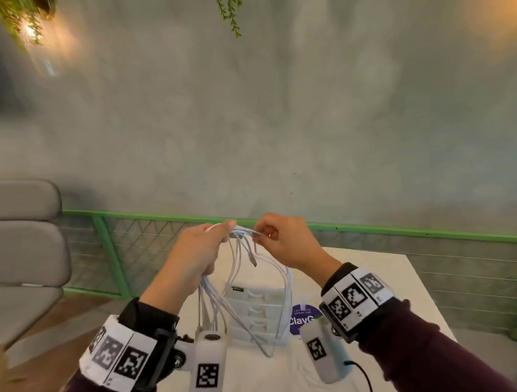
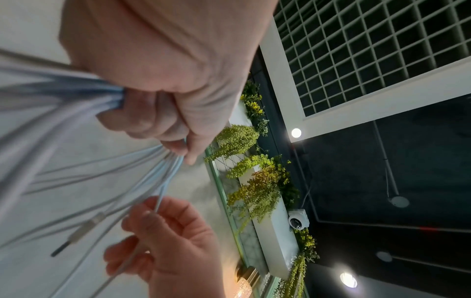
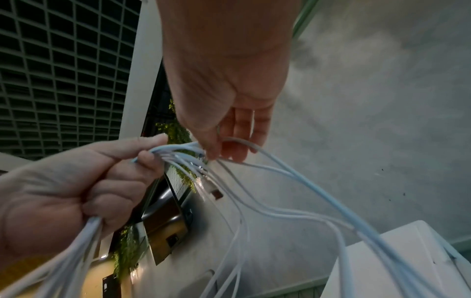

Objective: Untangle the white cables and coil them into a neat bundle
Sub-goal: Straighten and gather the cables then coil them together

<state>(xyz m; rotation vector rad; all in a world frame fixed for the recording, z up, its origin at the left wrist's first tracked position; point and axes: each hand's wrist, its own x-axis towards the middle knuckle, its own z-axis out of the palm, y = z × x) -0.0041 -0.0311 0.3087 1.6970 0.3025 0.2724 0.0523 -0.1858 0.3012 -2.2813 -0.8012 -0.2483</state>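
Note:
Both hands are raised above the white table (image 1: 380,267), holding a bunch of white cables (image 1: 239,272). My left hand (image 1: 200,253) grips the gathered loops in its fist, thumb and forefinger pinching the top strands (image 2: 175,161). My right hand (image 1: 282,239) pinches one strand (image 3: 224,145) just right of the left thumb. Several loops hang down between the wrists to the table. A loose USB plug (image 1: 254,262) dangles from the bunch; it shows again in the right wrist view, where the plug (image 3: 215,192) hangs below the fingers.
A small white plastic drawer unit (image 1: 255,313) stands on the table under the hanging loops, with a purple round sticker (image 1: 304,319) beside it. A green railing (image 1: 399,229) runs behind the table. A grey chair (image 1: 21,248) stands at the left.

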